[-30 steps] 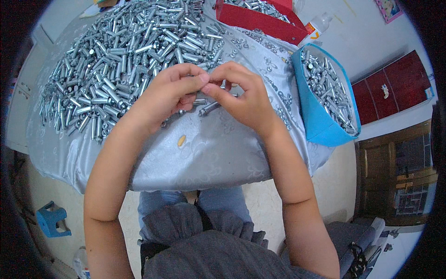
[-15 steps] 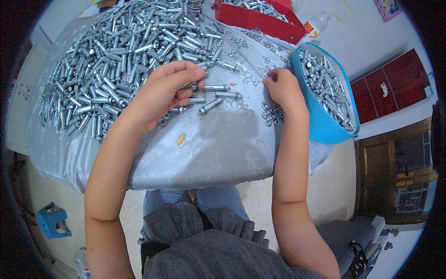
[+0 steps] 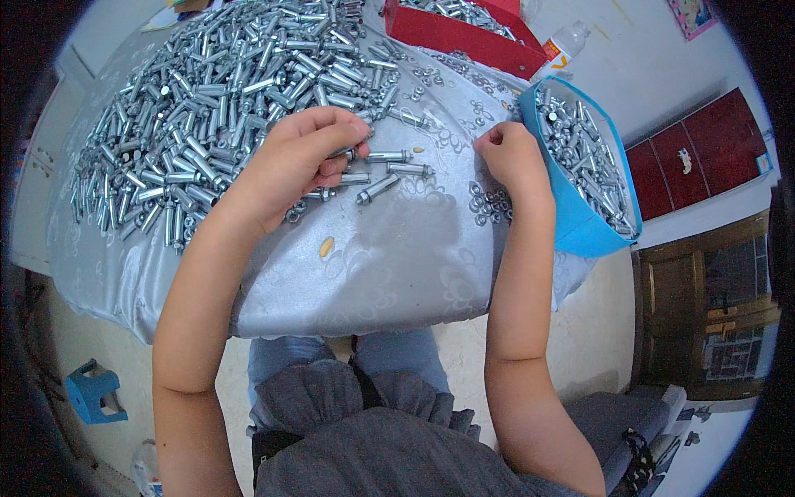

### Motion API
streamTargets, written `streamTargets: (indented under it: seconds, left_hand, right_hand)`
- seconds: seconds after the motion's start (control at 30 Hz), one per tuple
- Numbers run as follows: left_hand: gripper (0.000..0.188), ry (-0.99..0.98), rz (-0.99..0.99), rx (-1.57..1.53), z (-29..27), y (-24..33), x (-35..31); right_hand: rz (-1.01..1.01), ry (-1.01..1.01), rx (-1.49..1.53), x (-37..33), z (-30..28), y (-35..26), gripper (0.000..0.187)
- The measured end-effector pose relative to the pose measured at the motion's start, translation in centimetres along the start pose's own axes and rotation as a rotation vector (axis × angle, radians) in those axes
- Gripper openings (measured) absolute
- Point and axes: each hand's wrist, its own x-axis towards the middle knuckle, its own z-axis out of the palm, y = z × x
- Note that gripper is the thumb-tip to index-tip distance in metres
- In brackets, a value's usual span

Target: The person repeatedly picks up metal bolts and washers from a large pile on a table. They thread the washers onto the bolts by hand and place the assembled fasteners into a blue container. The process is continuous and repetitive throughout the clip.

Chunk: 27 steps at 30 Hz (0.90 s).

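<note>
My left hand (image 3: 310, 153) is closed at the front edge of a large pile of silvery expansion bolts (image 3: 224, 108). Metal shows at its thumb and fingertips, an expansion bolt mostly covered by the fingers. Just to its right, several loose expansion bolts (image 3: 378, 189) lie on the pale satin tablecloth (image 3: 389, 277). Over the table's right side, my right hand (image 3: 515, 157) is pinched, thumb against fingers; whatever may be between them is hidden. Small nuts or washers (image 3: 489, 204) lie in a cluster below that hand, by its wrist.
A blue bin (image 3: 592, 219) filled with bolts stands right of my right hand. Behind are a red box (image 3: 455, 37) of metal parts and a clear plastic bottle (image 3: 567, 41). More rings and nuts (image 3: 426, 76) are scattered toward the back. A blue stool (image 3: 95, 393) stands on the floor at left.
My right hand has shifted slightly right, and its fingers have drawn closer together. The left hand stays nearly in place, still closed at the pile's edge.
</note>
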Motion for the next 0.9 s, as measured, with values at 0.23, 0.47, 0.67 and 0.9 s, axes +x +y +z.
streamTargets:
  seconds: [0.23,0.47,0.67,0.9]
  left_hand:
    - [0.015,0.026,0.021,0.009,0.1,0.1,-0.1]
    - [0.012,0.048,0.048,0.156,0.6,-0.4,-0.2]
    - [0.01,-0.024,0.026,0.124,0.7,-0.5,-0.2]
    - [0.011,-0.014,0.017,0.102,0.7,-0.3,-0.4]
  right_hand:
    - [-0.147,0.134,0.173,-0.2,-0.3,-1.2,0.018]
    - [-0.559,-0.539,0.859,-3.5,-0.4,-5.0,0.015]
    - [-0.627,-0.619,0.941,-4.0,1.5,-5.9,0.017]
    - [-0.563,-0.698,1.009,-4.1,0.6,-6.0,0.018]
